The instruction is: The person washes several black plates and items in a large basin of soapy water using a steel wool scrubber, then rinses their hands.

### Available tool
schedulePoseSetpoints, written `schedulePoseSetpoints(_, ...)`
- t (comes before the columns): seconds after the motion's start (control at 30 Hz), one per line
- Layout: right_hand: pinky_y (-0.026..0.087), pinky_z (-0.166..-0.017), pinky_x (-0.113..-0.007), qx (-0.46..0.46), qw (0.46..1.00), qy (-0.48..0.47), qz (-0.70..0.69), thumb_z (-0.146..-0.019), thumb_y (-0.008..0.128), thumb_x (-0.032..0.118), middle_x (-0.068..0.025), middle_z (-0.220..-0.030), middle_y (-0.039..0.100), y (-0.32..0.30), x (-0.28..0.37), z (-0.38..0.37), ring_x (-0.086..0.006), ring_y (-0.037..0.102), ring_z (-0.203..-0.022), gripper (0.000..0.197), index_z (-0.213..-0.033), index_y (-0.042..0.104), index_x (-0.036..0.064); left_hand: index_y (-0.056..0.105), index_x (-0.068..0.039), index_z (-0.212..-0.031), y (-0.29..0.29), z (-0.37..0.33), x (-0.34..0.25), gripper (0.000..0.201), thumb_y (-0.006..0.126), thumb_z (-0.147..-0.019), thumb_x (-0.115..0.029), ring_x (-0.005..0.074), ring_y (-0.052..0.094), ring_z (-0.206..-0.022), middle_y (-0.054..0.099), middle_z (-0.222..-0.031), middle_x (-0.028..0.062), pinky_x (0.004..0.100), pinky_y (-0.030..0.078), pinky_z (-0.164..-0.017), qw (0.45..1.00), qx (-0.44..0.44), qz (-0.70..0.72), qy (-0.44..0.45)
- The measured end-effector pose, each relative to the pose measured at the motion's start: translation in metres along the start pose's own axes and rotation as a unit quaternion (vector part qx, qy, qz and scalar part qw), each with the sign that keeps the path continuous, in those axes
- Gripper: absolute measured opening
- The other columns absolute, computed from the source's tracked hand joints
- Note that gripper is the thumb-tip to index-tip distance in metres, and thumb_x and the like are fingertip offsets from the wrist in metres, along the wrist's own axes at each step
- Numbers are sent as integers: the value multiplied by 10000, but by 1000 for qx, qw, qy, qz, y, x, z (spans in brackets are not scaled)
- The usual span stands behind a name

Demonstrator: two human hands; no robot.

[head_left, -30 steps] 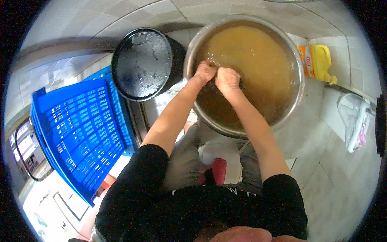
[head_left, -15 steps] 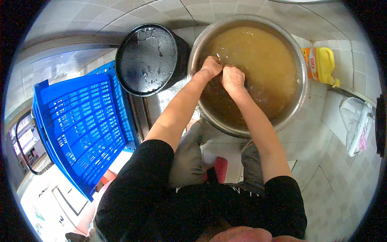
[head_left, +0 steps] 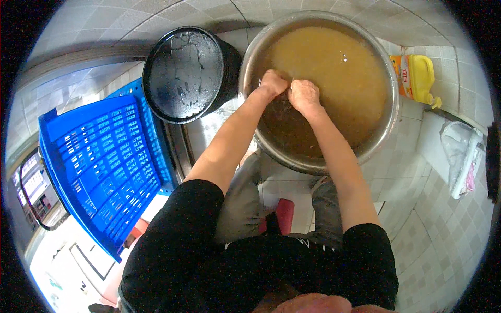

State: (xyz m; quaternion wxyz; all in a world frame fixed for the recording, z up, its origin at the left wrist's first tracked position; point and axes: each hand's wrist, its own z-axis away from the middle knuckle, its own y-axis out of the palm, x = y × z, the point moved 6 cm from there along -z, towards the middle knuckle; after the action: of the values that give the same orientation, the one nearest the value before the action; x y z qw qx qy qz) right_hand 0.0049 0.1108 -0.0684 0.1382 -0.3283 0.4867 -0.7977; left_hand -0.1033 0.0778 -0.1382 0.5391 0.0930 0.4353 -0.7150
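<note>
Basin (head_left: 297, 165) between tub (head_left: 185, 75) and yellow jug (head_left: 418, 77), left hand (head_left: 273, 83), right hand (head_left: 305, 95) inside, grips unclear

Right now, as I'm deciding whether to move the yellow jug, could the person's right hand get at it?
Probably yes: the yellow jug sits right of the metal basin, with nothing visible covering it. The right hand would have to leave the basin and reach sideways, perhaps stretching.

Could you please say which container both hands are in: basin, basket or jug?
The metal basin of murky water: the left hand and right hand are within its rim, touching neither blue basket nor yellow jug.
</note>
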Motion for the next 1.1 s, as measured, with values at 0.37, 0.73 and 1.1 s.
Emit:
schedulePoseSetpoints(0.37, 519, -704, -433, 69, 996, -10, 57, -743, 551, 76, -217, -835, 643, -5, -5, 7, -348, 641, -814, 146, -805, 671, 20, 659, -29, -971, 19, -4, -16, 303, 548, -730, -177, 282, 563, -1046, 617, -1062, 160, 320, 441, -891, 976, 37, -212, 28)
schedulePoseSetpoints(0.73, 516, -698, -438, 25, 1000, -15, -2, -761, 543, 207, -220, -788, 634, -61, -6, 16, -353, 638, -757, 219, -769, 657, 19, 561, -37, -1121, -2, 58, -47, 382, 624, -777, -190, 222, 597, -953, 607, -1053, 98, 340, 523, -756, 917, 125, 373, -68)
schedulePoseSetpoints(1.1, 484, -608, -454, -154, 975, -47, -153, -759, 554, 226, -209, -685, 595, -124, -19, 37, -372, 598, -651, 242, -693, 582, -6, 566, 70, -1061, -41, 53, -139, 428, 666, -683, -103, 157, 614, -732, 635, -876, 110, 262, 543, -592, 944, 148, 292, 50)
